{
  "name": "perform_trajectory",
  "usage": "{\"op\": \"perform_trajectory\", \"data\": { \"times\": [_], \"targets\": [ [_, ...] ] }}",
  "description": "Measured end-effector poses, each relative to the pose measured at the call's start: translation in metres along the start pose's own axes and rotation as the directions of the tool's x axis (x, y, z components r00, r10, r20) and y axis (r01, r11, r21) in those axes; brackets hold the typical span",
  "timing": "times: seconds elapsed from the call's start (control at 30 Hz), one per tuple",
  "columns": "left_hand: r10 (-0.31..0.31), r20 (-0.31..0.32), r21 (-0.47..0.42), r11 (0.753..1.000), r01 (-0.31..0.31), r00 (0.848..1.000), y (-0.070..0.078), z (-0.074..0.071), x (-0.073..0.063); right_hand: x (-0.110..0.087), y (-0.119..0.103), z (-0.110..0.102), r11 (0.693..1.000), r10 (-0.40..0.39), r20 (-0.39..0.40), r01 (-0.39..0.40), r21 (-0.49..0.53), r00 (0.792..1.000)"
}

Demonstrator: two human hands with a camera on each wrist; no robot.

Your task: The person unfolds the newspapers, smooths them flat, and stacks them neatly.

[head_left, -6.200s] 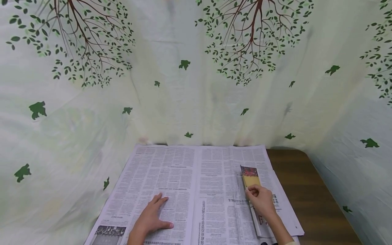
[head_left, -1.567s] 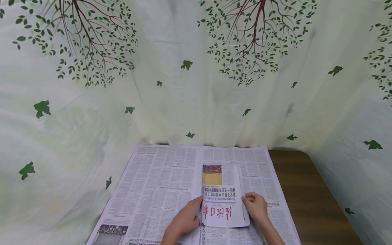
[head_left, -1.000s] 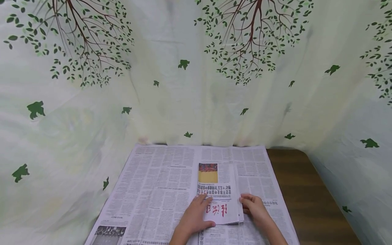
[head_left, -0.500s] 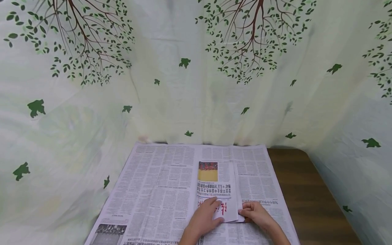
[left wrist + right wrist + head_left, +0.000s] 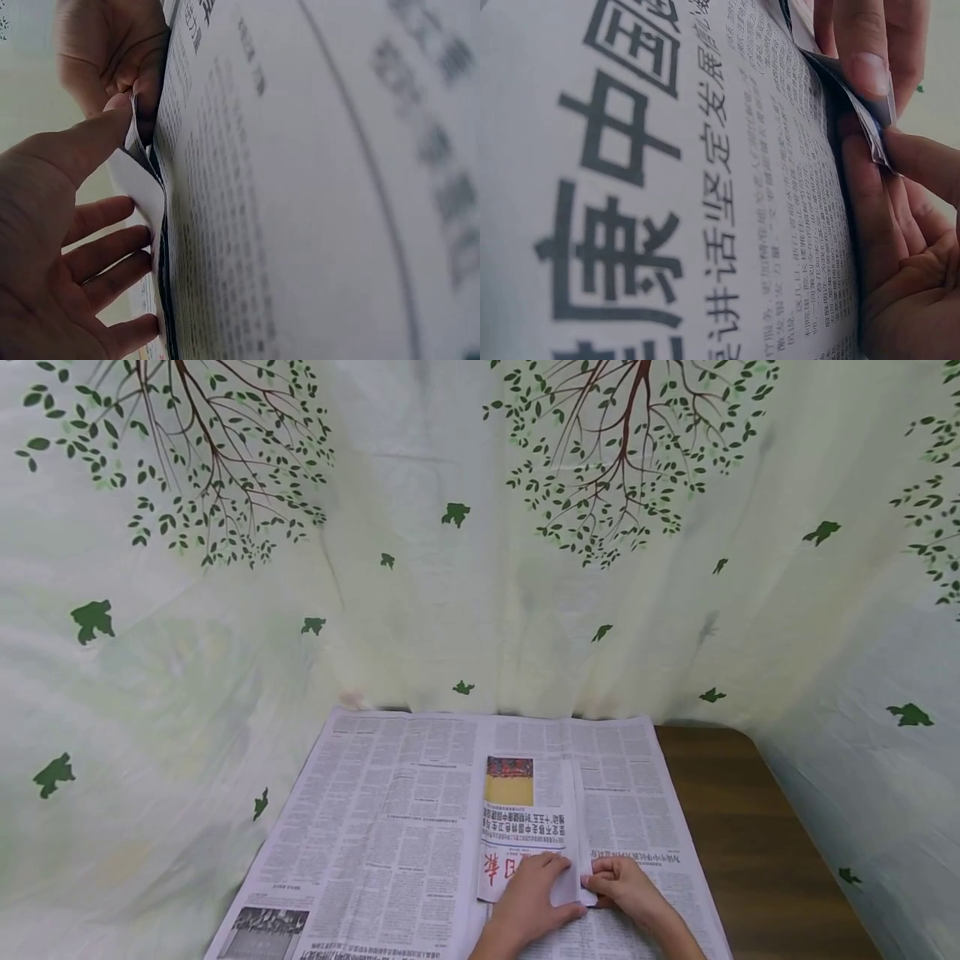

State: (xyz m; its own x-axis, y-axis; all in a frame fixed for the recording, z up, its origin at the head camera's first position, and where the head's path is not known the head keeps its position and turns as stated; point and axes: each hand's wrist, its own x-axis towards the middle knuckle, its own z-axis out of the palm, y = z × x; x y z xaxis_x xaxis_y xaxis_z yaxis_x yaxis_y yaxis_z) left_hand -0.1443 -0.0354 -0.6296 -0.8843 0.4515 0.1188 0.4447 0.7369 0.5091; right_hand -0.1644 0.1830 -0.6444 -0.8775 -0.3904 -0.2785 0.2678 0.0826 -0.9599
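A folded newspaper with a yellow-and-red picture and large headlines lies on a spread newspaper sheet. My left hand rests on its near part, fingers extended over the red title and thumb at the near right corner. My right hand pinches that corner of the right edge between thumb and fingers. In the left wrist view, the left hand has its fingertips against the paper. Lifted layers show between the right thumb and fingers in the right wrist view.
The spread sheet covers most of a brown wooden table, bare along its right side. A pale curtain printed with trees and leaves hangs behind and at both sides. A dark photo is printed at the sheet's near left.
The folded newspaper went from the sheet's right side to the middle. Then my left hand moved from its left edge rightward across it, and my right hand slid nearer along its right edge.
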Motion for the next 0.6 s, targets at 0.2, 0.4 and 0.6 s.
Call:
{"op": "perform_trajectory", "data": {
  "times": [0.2, 0.4, 0.6],
  "targets": [
    [-0.01, -0.051, 0.021, 1.0, 0.011, 0.999, 0.005, 0.004, 0.002, -0.001, 0.0, 0.0, 1.0, -0.012, 0.001, 0.012, -0.005, 1.0],
    [-0.004, -0.117, 0.022, 1.0, 0.007, 0.993, 0.01, 0.004, 0.004, 0.0, 0.002, -0.001, 0.999, -0.034, -0.001, 0.034, -0.028, 0.999],
    [-0.005, -0.144, 0.011, 1.0, 0.007, 0.99, 0.012, 0.005, 0.009, -0.001, 0.003, -0.002, 0.997, -0.055, -0.008, 0.055, -0.062, 0.998]
  ]
}}
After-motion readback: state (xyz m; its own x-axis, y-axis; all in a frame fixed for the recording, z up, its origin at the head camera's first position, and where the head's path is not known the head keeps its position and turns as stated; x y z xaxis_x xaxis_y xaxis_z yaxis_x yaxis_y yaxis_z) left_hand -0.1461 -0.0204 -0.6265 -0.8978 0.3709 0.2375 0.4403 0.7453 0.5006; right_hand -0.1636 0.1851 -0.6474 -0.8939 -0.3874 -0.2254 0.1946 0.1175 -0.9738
